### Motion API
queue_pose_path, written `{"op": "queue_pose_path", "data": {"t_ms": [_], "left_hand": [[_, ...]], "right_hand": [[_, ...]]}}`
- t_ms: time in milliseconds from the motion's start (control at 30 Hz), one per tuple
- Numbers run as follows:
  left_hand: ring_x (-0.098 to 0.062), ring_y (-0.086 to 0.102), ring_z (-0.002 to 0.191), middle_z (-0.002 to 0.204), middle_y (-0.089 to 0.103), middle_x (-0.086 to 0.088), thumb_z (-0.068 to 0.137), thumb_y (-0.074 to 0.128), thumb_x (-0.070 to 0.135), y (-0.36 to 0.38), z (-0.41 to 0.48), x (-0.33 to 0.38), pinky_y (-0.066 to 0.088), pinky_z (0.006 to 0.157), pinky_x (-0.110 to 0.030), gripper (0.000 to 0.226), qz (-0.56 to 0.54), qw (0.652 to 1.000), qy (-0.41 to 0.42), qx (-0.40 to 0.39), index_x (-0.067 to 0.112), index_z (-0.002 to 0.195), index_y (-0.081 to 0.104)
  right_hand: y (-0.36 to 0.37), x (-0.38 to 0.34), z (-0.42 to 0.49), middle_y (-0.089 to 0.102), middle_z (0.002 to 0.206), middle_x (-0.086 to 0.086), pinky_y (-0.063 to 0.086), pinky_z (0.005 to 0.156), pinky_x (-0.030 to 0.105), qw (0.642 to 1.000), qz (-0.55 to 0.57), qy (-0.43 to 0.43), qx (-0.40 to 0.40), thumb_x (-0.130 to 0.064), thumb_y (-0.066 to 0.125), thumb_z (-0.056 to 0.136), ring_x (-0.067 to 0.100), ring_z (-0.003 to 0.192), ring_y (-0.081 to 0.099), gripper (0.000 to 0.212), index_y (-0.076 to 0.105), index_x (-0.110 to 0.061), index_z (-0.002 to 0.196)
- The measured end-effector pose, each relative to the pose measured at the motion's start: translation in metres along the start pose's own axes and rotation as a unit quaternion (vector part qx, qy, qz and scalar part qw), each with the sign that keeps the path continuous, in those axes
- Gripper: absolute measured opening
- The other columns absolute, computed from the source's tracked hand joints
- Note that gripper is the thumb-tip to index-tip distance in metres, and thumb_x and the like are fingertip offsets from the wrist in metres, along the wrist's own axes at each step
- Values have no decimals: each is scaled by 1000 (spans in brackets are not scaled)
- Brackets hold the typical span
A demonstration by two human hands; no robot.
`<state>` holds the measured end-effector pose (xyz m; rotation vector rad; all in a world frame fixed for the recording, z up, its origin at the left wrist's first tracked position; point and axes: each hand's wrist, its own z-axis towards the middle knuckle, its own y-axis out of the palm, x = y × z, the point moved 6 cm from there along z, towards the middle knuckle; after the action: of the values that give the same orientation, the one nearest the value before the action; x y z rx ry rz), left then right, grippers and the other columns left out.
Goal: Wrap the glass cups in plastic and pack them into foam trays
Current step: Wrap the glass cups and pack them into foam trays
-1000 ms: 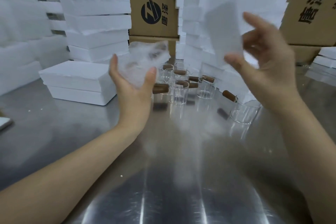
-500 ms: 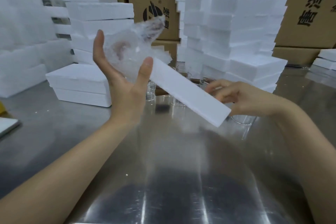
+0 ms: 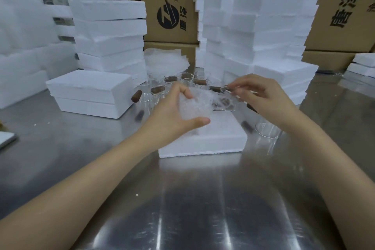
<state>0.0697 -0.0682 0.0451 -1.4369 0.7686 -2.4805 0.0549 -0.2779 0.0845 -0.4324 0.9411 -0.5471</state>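
A white foam tray (image 3: 213,140) lies flat on the steel table in front of me. Above it my left hand (image 3: 172,113) grips a glass cup wrapped in clear plastic (image 3: 194,105). My right hand (image 3: 261,97) pinches the plastic and the cup's rim at the right side; the wrapped cup's brown handle shows through the film. Several bare glass cups with brown wooden handles (image 3: 162,89) stand behind the tray. One more glass cup (image 3: 267,130) stands to the right, partly hidden by my right wrist.
Tall stacks of white foam trays (image 3: 109,38) rise at the left and at the back right, another foam stack (image 3: 259,32). A pile of plastic sheets (image 3: 164,61) lies behind the cups. Cardboard boxes (image 3: 168,6) line the back. The steel table (image 3: 182,199) stretches toward me.
The foam tray came down from my right hand onto the table. My left hand lowered the wrapped cup over it, and my right hand moved onto the cup's plastic.
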Motion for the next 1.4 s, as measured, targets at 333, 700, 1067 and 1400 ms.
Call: {"op": "queue_pose_path", "data": {"t_ms": [333, 700, 1067, 1400], "left_hand": [[8, 46, 57, 94, 57, 24, 58, 83, 54, -21, 7, -9, 33, 55, -23, 49, 97, 987, -39, -123, 36, 80, 44], [-7, 29, 116, 111, 30, 18, 53, 38, 84, -8, -1, -18, 27, 100, -31, 60, 220, 944, -66, -238, 36, 89, 38], [-12, 26, 104, 108, 28, 8, 51, 26, 88, -1, 1, -22, 23, 86, -29, 71, 301, 937, -51, -170, 31, 93, 36], [-1, 24, 126, 139, 15, 22, 56, 52, 81, 1, -4, -17, 28, 97, -26, 92, 184, 955, -60, -227, 44, 132, 15]], "right_hand": [[37, 17, -12, 41, 115, -41, 30, 79, -8, 963, -125, 40, -236, -42, 74, 78, -34, 97, 38, 66, 43, -42, 136], [36, 38, -11, 64, 74, -16, 37, 60, 10, 954, -217, 96, -185, -21, 51, 91, -3, 68, 54, 37, 61, -36, 123], [17, 21, -4, 54, 53, 7, 45, 52, 34, 976, -198, 86, 22, -12, 48, 86, 17, 49, 40, 25, 67, -5, 70], [-70, 67, -9, 50, 139, 9, 24, 108, 42, 916, -319, 108, 216, -16, 54, 95, 30, 135, 33, 41, 51, -9, 135]]}}
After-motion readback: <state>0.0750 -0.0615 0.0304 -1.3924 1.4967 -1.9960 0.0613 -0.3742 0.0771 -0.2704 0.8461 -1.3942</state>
